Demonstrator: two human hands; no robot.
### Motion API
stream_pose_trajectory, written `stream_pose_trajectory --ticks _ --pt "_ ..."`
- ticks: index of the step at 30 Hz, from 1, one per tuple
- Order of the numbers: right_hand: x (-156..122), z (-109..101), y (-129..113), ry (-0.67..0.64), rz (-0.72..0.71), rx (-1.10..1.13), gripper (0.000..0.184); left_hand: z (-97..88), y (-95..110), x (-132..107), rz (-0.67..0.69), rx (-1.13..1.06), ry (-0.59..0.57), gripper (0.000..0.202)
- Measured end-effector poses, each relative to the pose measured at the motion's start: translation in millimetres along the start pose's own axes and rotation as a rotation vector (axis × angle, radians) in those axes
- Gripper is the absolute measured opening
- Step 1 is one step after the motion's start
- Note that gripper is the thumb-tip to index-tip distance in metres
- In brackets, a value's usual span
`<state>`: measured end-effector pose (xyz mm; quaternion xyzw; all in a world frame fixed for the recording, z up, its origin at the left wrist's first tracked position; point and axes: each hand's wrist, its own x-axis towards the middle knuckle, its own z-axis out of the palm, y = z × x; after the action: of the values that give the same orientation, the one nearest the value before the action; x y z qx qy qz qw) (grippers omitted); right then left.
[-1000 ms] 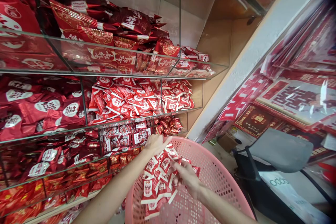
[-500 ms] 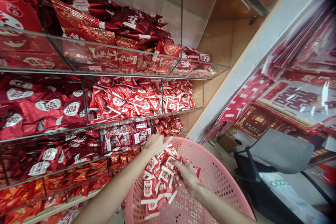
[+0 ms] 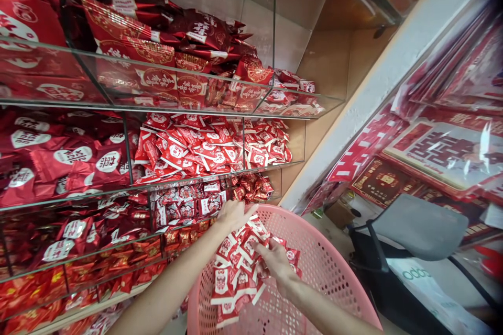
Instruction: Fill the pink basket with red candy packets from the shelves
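Note:
A pink perforated plastic basket [image 3: 326, 256] sits low in the middle, tilted toward me. A bunch of red and white candy packets [image 3: 236, 272] hangs against its left inner wall. My left hand [image 3: 233, 214] grips the top of that bunch at the basket's rim, fingers closed. My right hand [image 3: 275, 261] is inside the basket with its fingers pinched on packets at the right side of the bunch.
Glass shelves [image 3: 176, 110] on the left hold heaps of red sweet packets [image 3: 204, 146] in several compartments. A white pillar [image 3: 377, 84] rises on the right. A grey chair [image 3: 420, 225] stands behind the basket, with red decorations [image 3: 444, 146] beyond it.
My right hand has shifted slightly left and up among the packets. My left hand and the basket have stayed where they were.

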<state>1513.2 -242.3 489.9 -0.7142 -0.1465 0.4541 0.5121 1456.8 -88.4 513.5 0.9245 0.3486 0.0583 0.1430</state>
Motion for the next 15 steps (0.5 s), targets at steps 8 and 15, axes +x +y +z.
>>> stream_pose_trajectory --ticks 8,15 --pt "-3 7 -7 -0.016 0.069 0.089 0.028 2.3 -1 0 0.005 0.001 0.002 0.080" --pt "3 7 -6 -0.052 0.018 0.008 0.035 1.8 -1 0 0.022 0.008 0.003 0.082"
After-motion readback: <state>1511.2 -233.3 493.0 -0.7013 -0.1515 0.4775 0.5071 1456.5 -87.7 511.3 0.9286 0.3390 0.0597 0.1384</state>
